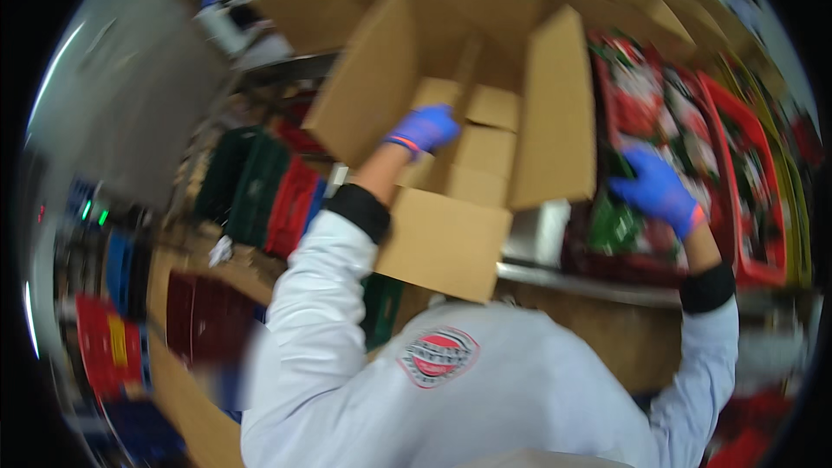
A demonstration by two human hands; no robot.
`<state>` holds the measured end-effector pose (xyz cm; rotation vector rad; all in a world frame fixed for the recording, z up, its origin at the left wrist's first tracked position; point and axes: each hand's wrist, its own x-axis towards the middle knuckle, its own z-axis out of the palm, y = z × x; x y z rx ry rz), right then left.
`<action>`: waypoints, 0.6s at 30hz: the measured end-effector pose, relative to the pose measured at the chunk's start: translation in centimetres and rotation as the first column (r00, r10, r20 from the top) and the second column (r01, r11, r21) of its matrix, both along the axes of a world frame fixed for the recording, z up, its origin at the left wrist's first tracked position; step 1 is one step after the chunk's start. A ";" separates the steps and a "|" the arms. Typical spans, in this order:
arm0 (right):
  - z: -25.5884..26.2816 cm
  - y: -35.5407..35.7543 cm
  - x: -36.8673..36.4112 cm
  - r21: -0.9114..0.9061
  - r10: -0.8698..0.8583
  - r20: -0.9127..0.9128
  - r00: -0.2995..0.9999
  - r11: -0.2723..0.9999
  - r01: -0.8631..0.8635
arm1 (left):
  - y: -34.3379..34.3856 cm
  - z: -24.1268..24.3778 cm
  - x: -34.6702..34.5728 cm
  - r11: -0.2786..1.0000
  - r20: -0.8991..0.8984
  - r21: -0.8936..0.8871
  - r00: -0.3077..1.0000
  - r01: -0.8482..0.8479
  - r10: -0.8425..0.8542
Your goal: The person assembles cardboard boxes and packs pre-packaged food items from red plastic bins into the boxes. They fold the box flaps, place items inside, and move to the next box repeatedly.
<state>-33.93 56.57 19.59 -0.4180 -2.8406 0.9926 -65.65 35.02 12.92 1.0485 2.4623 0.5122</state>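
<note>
An open cardboard box (552,110) lies before me with its flaps spread. My left hand (426,129), in a blue glove, reaches into it over the strip along the box's middle. Its fingers look curled, but blur hides whether they grip anything. To the right, my blue-gloved right hand (656,188) is over a dark red crate (728,221) full of red, white and green packets (640,94). Between its thumb and fingers shows a green packet (614,224), which hangs by the crate's left side.
A bright red crate (767,270) with more packets stands farther right, beside yellow crate edges (801,234). Green crates (250,188) and a red crate (292,208) are at left. Below the box runs a metal table edge (585,281). More cardboard (325,0) lies behind.
</note>
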 end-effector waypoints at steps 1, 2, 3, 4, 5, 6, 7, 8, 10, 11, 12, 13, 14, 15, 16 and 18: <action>-0.4 0.8 0.1 0.238 0.140 -0.071 0.988 0.964 -0.120 | 0.5 -0.2 0.1 1.000 0.035 -0.008 0.999 -0.021 0.021; 0.3 0.9 -0.4 0.226 0.206 -0.080 0.975 0.957 -0.183 | 0.2 -1.1 -1.1 0.999 -0.093 -0.045 0.996 0.005 -0.009; 0.8 1.2 -0.1 0.211 0.232 -0.068 0.970 0.954 -0.213 | 0.3 -0.3 -0.7 0.998 -0.071 -0.057 0.997 -0.016 0.012; 1.1 0.9 0.4 0.243 0.231 -0.122 0.965 0.950 -0.197 | -0.2 -1.2 -1.1 0.999 -0.092 -0.041 0.996 -0.010 0.006; 1.7 0.9 0.9 0.264 0.213 -0.170 0.962 0.950 -0.164 | -0.7 -1.5 -1.2 0.999 -0.110 -0.041 0.994 -0.025 0.020; 2.7 0.7 1.2 0.096 0.047 -0.205 0.978 0.995 -0.028 | -1.3 -1.4 -1.5 0.997 -0.097 -0.049 0.994 -0.058 0.053; 3.3 0.5 2.2 -0.073 -0.145 -0.195 0.970 0.988 0.133 | -1.3 -1.6 -1.1 0.996 -0.074 -0.053 0.995 -0.066 0.062; 1.8 2.1 3.1 -0.006 -0.274 -0.403 0.873 0.955 0.297 | -1.2 -1.5 -1.1 0.995 -0.049 -0.065 0.996 -0.079 0.076; 4.0 6.9 7.5 -0.183 -0.472 -0.390 0.791 0.881 0.436 | -0.7 -0.4 -0.4 0.993 0.024 -0.085 0.996 -0.080 0.083; 5.9 6.5 8.0 -0.337 -0.495 -0.520 0.696 0.867 0.366 | -0.8 -0.8 -0.8 0.995 0.029 -0.058 0.996 -0.086 0.088; 8.5 5.7 8.9 -0.439 -0.515 -0.638 0.573 0.854 0.280 | -0.2 -1.3 -1.2 0.998 0.046 -0.020 0.997 -0.063 0.063; 9.6 5.6 8.9 -0.432 -0.485 -0.723 0.492 0.873 0.226 | -0.8 -1.6 -1.8 0.996 0.098 -0.026 0.992 -0.080 0.082; 10.4 4.9 8.6 -0.367 -0.441 -0.777 0.449 0.897 0.245 | -1.1 -1.6 -1.8 0.996 0.151 0.011 0.984 -0.092 0.089; 11.2 4.0 8.0 -0.286 -0.390 -0.817 0.425 0.914 0.288 | -1.4 -2.1 -2.5 0.997 0.167 0.032 0.984 -0.074 0.067; 11.5 3.1 6.7 -0.212 -0.346 -0.840 0.417 0.918 0.335 | -1.7 -2.5 -2.9 0.997 0.184 0.066 0.982 -0.044 0.031; 12.0 1.3 2.6 -0.059 -0.256 -0.865 0.431 0.906 0.420 | -2.5 -3.2 -3.2 0.982 0.378 0.105 0.919 -0.157 0.106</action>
